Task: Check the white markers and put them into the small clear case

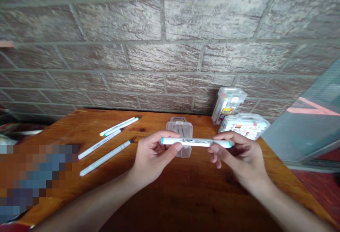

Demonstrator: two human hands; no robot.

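Note:
A white marker pen (196,142) with teal ends is held level in front of me, its printed label facing up. My left hand (156,152) pinches its left part between thumb and fingers. Around the right part, near the cap seam, the thumb and fingers of my right hand (239,154) are closed. Behind the marker, partly hidden by it and by my left hand, a clear plastic case (179,127) lies on the table with some pens inside.
Several loose markers lie on the left of the wooden table (159,203), among them a grey-white marker (105,158). At the back right stand an upright clear marker box (228,105) and a wide clear case (244,125) of markers. A brick wall (146,58) rises behind.

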